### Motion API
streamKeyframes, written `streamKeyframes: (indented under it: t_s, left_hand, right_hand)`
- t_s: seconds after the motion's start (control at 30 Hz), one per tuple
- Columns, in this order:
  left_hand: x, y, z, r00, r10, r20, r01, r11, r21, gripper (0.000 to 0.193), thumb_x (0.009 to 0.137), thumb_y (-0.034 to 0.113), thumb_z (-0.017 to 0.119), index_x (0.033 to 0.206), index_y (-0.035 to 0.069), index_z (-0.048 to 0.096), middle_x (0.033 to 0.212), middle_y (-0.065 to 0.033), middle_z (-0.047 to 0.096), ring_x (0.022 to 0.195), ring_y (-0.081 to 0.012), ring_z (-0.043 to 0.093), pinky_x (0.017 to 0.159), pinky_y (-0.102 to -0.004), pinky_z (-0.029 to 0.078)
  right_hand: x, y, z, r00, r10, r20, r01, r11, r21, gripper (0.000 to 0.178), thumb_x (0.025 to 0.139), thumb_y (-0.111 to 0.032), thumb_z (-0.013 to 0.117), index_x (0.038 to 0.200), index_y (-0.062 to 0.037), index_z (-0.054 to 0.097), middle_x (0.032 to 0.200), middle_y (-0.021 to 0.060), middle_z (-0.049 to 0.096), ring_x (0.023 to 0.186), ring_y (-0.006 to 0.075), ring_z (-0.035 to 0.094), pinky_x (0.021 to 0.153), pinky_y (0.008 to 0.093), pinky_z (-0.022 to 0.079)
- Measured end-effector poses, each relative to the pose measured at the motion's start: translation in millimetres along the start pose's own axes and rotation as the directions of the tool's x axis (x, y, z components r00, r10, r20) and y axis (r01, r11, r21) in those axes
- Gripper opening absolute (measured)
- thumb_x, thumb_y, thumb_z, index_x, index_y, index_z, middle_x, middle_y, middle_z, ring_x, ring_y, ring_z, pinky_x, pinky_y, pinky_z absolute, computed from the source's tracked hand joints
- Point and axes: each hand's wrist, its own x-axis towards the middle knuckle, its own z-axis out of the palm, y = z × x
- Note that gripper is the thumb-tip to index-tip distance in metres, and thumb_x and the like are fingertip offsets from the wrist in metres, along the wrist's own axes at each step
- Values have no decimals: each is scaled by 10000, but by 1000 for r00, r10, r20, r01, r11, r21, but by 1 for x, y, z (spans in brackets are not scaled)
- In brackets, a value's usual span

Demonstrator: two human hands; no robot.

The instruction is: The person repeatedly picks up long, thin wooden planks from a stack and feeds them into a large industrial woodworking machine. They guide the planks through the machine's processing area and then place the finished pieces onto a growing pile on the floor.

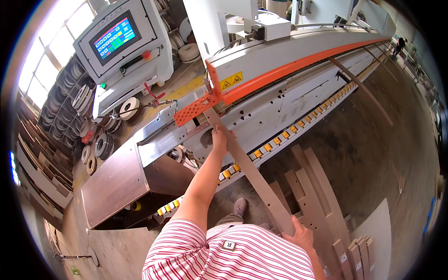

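Note:
A long, narrow grey-brown board (255, 177) slants from my body up to the machine's infeed. Its far end reaches the perforated orange guard (198, 109); whether it passes under the guard is hard to see. My left hand (220, 141) is closed around the board near that end, with the arm stretched out. Down at the near end, my right hand (301, 237) grips the board by its edge, close to my striped shirt. A few small holes show along the board's near part.
The long machine (298, 93) with its orange rail runs to the far right, yellow rollers (276, 140) along its front. A control panel with a lit screen (115, 38) stands at the left. Stacked boards (317, 186) lie right of me; a brown cabinet (116, 186) sits left. A person (399, 45) is far off.

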Motion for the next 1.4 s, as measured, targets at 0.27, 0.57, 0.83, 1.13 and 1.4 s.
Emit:
streamKeyframes:
  t_s: [0.27, 0.57, 0.83, 1.13, 1.4]
  left_hand:
    - [5, 1, 7, 999, -23, -41, 27, 992, 121, 375, 1067, 406, 322, 1112, 36, 361, 862, -162, 569, 641, -266, 621, 558, -440, 569]
    - [18, -9, 39, 999, -37, -35, 39, 996, 83, 374, 1061, 413, 328, 1142, 49, 363, 846, -162, 573, 643, -271, 624, 553, -445, 569]
    - [53, -56, 134, 995, -69, 78, 72, 996, -44, 341, 1051, 412, 393, 1156, 88, 400, 857, -153, 581, 645, -272, 613, 598, -452, 560]
    - [74, -51, 61, 916, 10, 401, -157, 928, 336, 428, 1013, 301, 489, 1357, 77, 370, 1155, -119, 579, 1067, -257, 592, 916, -404, 497]
    - [-119, -63, 14, 798, 84, 596, -455, 734, 505, 329, 1053, 251, 471, 1305, 39, 470, 914, -58, 635, 778, -112, 573, 731, -266, 498]
  right_hand:
    - [4, 7, 9, 1000, -14, -2, 14, 995, 94, 792, 674, -379, 787, 1350, -91, 491, 961, 157, 721, 786, 307, 722, 649, 422, 574]
    - [28, 19, -22, 1000, 15, -19, -13, 996, 88, 740, 661, -316, 789, 1312, -80, 528, 990, 170, 715, 838, 324, 715, 719, 431, 574]
    - [57, 76, -54, 992, 112, -65, -108, 991, 73, 749, 660, -284, 792, 1337, -109, 525, 1020, 173, 709, 904, 349, 696, 775, 437, 562]
    - [-13, 86, -35, 738, 167, -653, -229, 973, -11, 496, 807, -98, 646, 1282, -72, 503, 1253, 117, 507, 1190, 319, 494, 970, 459, 408]
    - [-177, 233, 29, 596, 680, -428, -801, 538, -262, 590, 670, -84, 727, 1236, -92, 562, 1217, 120, 549, 1175, 306, 514, 981, 473, 407]
